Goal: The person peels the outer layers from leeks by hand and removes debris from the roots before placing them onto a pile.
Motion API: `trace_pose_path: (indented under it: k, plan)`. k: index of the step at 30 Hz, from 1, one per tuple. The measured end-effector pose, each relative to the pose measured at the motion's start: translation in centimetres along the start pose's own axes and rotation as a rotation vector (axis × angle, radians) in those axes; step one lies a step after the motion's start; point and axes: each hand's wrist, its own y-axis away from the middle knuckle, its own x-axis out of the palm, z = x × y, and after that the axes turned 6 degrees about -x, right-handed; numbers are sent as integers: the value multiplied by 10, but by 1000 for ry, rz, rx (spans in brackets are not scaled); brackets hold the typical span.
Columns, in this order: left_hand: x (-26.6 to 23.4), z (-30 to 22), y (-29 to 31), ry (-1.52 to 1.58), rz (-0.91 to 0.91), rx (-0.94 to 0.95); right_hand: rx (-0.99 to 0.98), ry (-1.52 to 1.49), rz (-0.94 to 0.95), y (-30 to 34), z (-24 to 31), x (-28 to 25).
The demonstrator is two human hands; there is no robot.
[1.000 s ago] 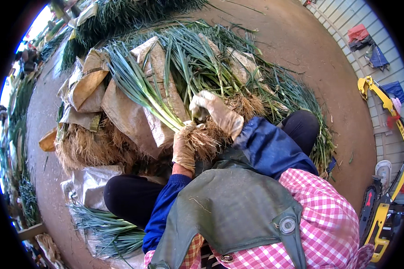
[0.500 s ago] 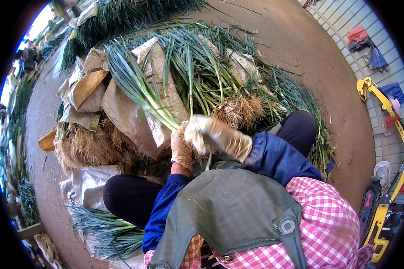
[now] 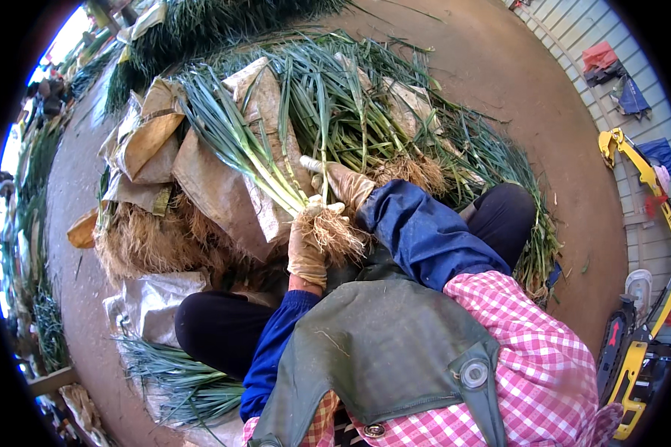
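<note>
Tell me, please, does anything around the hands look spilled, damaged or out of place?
Nothing stands out. The left hand grips a leek bunch at its roots, the right hand reaches to the leek pile, and the sacks lie crumpled underneath.

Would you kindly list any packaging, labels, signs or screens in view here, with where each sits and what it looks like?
No labels, signs or screens show; only sacking.
Brown sacks: crumpled, spread under the green onions the left hand holds, left of centre.
Pale sack: greyish white, creased, lower left by the knee.
Tan sacking: partly buried under the onion pile, beyond the right hand.
</note>
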Motion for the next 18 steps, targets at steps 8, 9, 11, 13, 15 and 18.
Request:
trace_pose_path:
  k: [8,9,11,13,15,18]
  plan:
    - [12,-5,0,-63,123,-10,-251,-259,294,19,20,-66]
    - [15,-5,0,-68,117,-9,-311,-270,257,20,26,-77]
    - [15,-11,2,-76,98,13,-321,-246,179,79,65,-47]
    - [16,-4,-5,-82,82,14,-395,-465,770,92,85,-76]
    - [12,-5,-9,-142,13,87,-345,-316,772,117,106,-86]
    - [25,-2,-1,-43,158,19,-313,435,272,184,143,-96]
